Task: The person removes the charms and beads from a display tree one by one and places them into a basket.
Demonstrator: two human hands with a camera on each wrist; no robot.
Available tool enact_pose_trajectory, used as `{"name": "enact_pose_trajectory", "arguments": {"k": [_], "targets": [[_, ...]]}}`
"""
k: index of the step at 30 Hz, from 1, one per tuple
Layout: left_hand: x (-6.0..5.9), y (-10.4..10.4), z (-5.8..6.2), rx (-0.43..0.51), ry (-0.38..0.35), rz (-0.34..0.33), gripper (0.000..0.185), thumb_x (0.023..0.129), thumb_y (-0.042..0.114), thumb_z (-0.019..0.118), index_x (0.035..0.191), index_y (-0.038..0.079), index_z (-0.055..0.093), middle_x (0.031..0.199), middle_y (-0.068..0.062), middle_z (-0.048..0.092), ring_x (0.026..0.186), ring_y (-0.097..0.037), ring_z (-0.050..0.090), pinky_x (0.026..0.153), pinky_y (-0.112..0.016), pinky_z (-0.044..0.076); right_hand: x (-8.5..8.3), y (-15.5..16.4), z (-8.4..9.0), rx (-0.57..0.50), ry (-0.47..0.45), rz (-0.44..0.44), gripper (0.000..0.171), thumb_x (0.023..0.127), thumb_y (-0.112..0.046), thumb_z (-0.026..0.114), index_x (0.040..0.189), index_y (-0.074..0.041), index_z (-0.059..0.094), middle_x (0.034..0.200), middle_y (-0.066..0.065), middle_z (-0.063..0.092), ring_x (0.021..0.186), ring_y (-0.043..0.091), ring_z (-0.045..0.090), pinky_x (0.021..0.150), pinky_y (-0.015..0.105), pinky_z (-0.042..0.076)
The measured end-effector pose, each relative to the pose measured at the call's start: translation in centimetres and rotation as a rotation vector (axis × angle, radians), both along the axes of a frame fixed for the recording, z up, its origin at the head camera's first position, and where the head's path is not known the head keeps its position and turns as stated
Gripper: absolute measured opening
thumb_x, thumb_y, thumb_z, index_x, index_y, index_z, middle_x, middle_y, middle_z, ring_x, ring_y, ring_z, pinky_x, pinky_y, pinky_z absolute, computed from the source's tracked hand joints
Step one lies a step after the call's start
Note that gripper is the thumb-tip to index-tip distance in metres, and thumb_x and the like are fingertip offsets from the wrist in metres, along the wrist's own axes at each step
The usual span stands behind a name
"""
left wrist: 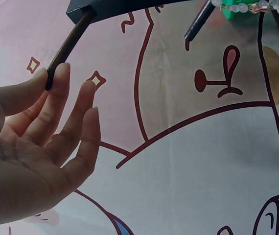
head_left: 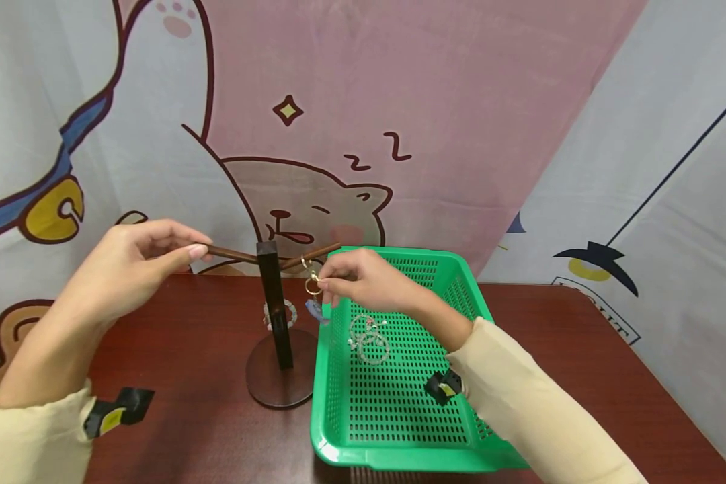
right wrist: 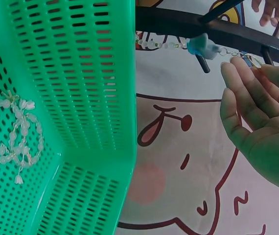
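A dark wooden stand (head_left: 275, 302) with a round base has a thin arm on each side of its post. My left hand (head_left: 139, 259) pinches the tip of the left arm (left wrist: 68, 46) between thumb and forefinger. My right hand (head_left: 357, 279) pinches a gold-ringed keychain (head_left: 312, 286) with a blue charm (right wrist: 203, 46), right under the stand's right arm (head_left: 314, 255). Whether its ring is round that arm I cannot tell. A bead bracelet (head_left: 289, 313) hangs behind the post.
A green perforated basket (head_left: 399, 460) stands to the right of the stand on the reddish-brown table, with beaded bracelets (head_left: 369, 339) lying in it. A cartoon-print cloth hangs behind the table.
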State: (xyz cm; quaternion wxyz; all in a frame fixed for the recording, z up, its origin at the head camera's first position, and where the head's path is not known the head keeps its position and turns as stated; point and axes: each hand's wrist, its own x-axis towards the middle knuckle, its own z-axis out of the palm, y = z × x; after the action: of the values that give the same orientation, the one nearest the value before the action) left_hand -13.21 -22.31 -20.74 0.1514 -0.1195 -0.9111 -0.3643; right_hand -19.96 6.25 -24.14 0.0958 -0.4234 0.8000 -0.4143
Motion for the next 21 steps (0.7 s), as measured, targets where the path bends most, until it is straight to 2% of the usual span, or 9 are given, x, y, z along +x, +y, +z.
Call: {"name": "enact_pose_trajectory", "arguments": {"k": [5,11,21], "targets": [[0.0,0.0,0.0,0.001,-0.003,0.001,0.021,0.090,0.020,0.060,0.103,0.005,0.066,0.087,-0.005,0.066,0.073,-0.001,0.055,0.060,-0.017,0.040,0.0,0.5,0.2,-0.011,-0.032,0.002,0.012,0.091,-0.005,0.054,0.084,-0.003,0.063,0.072,0.002,0.064,0.067,0.018,0.061,0.064,0.029,0.048],[0.0,0.0,-0.1,0.002,0.000,0.011,0.021,0.089,0.021,0.061,0.102,0.006,0.067,0.084,-0.003,0.066,0.073,-0.002,0.055,0.060,-0.018,0.040,-0.1,1.2,0.4,-0.032,-0.043,0.001,0.012,0.091,-0.006,0.054,0.084,-0.003,0.063,0.072,0.002,0.063,0.067,0.017,0.061,0.061,0.030,0.046],[-0.1,0.0,-0.1,0.009,0.002,0.002,0.020,0.090,0.020,0.060,0.102,0.005,0.067,0.083,-0.001,0.065,0.072,0.000,0.054,0.060,-0.017,0.040,-0.3,2.2,0.3,-0.057,-0.061,-0.026,0.012,0.091,-0.005,0.054,0.087,0.002,0.063,0.072,0.004,0.064,0.066,0.019,0.060,0.066,0.033,0.049]]}}
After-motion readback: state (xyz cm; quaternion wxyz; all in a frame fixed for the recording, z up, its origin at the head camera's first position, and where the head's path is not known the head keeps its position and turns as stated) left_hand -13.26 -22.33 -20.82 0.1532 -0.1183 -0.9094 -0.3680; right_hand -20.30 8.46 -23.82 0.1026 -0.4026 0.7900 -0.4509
